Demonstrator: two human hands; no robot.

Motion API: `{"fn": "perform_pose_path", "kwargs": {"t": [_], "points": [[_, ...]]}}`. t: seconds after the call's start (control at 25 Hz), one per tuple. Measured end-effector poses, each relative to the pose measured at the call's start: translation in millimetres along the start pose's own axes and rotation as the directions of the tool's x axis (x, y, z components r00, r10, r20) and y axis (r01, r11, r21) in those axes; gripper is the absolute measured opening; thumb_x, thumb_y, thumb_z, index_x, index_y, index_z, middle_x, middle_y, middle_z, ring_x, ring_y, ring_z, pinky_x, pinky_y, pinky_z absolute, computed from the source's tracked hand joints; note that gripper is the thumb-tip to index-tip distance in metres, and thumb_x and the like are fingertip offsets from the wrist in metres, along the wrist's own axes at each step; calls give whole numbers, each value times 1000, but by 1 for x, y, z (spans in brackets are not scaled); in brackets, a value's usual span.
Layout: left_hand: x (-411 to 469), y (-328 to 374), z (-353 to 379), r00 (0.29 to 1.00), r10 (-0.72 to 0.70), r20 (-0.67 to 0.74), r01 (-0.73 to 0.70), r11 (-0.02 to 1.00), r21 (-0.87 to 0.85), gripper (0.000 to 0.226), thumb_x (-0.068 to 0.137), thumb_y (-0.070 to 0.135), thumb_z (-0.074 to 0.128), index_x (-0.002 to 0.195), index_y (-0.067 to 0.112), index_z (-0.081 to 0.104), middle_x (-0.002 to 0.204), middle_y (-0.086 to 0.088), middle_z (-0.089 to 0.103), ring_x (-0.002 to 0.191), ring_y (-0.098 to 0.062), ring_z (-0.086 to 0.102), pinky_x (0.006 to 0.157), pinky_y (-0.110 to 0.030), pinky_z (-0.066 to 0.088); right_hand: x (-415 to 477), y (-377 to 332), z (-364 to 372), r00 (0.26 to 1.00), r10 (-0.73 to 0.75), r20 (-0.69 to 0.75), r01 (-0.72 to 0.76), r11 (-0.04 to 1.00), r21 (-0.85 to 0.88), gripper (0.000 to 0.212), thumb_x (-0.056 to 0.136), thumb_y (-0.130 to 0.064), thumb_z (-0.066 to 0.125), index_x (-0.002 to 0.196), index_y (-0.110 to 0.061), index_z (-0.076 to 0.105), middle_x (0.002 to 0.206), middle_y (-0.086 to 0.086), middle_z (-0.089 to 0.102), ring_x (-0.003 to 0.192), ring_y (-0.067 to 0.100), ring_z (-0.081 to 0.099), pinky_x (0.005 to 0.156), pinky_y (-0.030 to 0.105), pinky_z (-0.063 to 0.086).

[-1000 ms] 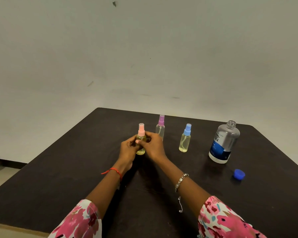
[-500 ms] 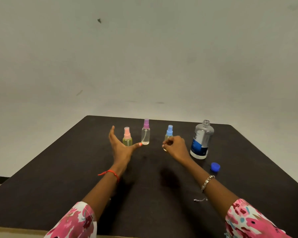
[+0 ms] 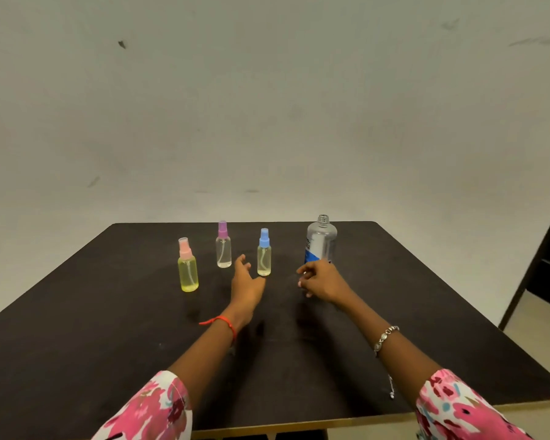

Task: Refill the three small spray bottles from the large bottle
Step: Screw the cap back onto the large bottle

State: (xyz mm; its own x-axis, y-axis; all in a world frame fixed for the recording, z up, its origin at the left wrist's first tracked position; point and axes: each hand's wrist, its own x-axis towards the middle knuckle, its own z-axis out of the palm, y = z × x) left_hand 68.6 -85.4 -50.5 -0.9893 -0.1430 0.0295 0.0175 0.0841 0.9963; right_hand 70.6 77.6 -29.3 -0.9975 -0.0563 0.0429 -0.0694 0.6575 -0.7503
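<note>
Three small spray bottles stand upright on the dark table (image 3: 108, 328). The pink-capped bottle (image 3: 188, 268) holds yellow liquid nearly to its shoulder. The purple-capped bottle (image 3: 223, 247) looks clear and almost empty. The blue-capped bottle (image 3: 264, 255) holds pale yellow liquid. The large clear bottle (image 3: 320, 239) with a blue label stands uncapped at the right. My left hand (image 3: 245, 284) hovers open between the purple and blue bottles, touching neither. My right hand (image 3: 321, 281), fingers loosely curled and empty, is just in front of the large bottle's base, which it partly hides.
A pale wall stands behind the table. A dark door frame (image 3: 540, 265) is at the right edge. The table's front edge (image 3: 299, 425) runs close to my sleeves. The blue cap is not visible.
Both hands let go of the pink-capped bottle, which now stands alone at the left. My left hand moved right toward the blue bottle; my right hand moved right to the large bottle.
</note>
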Motion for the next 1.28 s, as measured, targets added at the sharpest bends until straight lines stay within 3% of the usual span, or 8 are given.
{"fn": "perform_pose_path", "kwargs": {"t": [0.16, 0.28, 0.48, 0.76, 0.88, 1.0, 1.12, 1.28], "points": [[18, -13, -9, 990, -86, 108, 81, 995, 54, 71, 83, -15, 37, 145, 13, 15, 152, -10, 24, 139, -25, 25, 99, -30, 38, 28, -7, 34, 994, 30, 106, -38, 997, 70, 60, 84, 7, 52, 139, -5, 32, 141, 14, 43, 126, 24, 46, 104, 33, 41], [30, -15, -14, 981, -101, 167, 82, 990, 114, 73, 81, -17, 34, 145, 11, 14, 154, -9, 18, 142, -23, 18, 112, -35, 28, 49, -16, 52, 996, 33, 86, -44, 989, 138, 71, 85, 3, 53, 145, -10, 17, 152, 12, 26, 138, 27, 30, 111, 37, 31], [38, -13, -12, 968, -97, 230, 68, 989, 129, 72, 80, -20, 28, 145, 8, 14, 153, -10, 19, 141, -20, 20, 114, -35, 25, 60, -21, 63, 998, -33, 55, 16, 956, 293, 58, 85, 1, 54, 137, -13, 33, 138, 13, 46, 124, 25, 47, 106, 38, 38], [14, -1, -12, 957, -74, 280, 51, 995, 87, 58, 82, -16, 39, 136, 4, 34, 133, -9, 49, 106, -6, 46, 71, -11, 47, 40, -22, 59, 999, -34, 34, 26, 979, 204, 49, 85, -2, 55, 132, -8, 42, 129, 16, 55, 115, 26, 53, 95, 36, 43], [7, 2, -17, 952, -90, 294, 65, 993, 94, 56, 83, -15, 42, 135, 3, 35, 131, -10, 51, 102, -7, 48, 77, -14, 45, 30, -25, 56, 998, -51, 32, 46, 988, 148, 45, 86, -4, 56, 129, -6, 45, 127, 16, 56, 116, 26, 54, 97, 35, 43], [1, 4, -18, 961, -105, 257, 78, 990, 115, 53, 84, -13, 42, 134, 3, 35, 134, -13, 48, 111, -13, 49, 90, -25, 41, 22, -28, 49, 998, -60, 32, 59, 998, 36, 44, 84, -5, 58, 127, -2, 46, 122, 18, 58, 111, 29, 56, 94, 35, 46], [1, 7, -17, 996, -87, 33, 81, 985, 155, 43, 84, -7, 45, 126, 2, 41, 129, -16, 48, 118, -26, 48, 98, -35, 42, 18, -25, 28, 999, -31, 28, 34, 994, -109, 29, 83, -1, 55, 112, 5, 54, 112, 24, 60, 92, 32, 61, 78, 35, 53], [-7, 18, -7, 988, -153, 5, 149, 965, 215, 14, 85, 1, 49, 99, 1, 53, 102, -20, 56, 78, -22, 56, 65, -30, 50, 7, -12, -17, 986, 122, -112, -160, 876, -455, 29, 81, -12, 63, 106, -2, 53, 110, 19, 60, 94, 32, 63, 78, 37, 52]]}}
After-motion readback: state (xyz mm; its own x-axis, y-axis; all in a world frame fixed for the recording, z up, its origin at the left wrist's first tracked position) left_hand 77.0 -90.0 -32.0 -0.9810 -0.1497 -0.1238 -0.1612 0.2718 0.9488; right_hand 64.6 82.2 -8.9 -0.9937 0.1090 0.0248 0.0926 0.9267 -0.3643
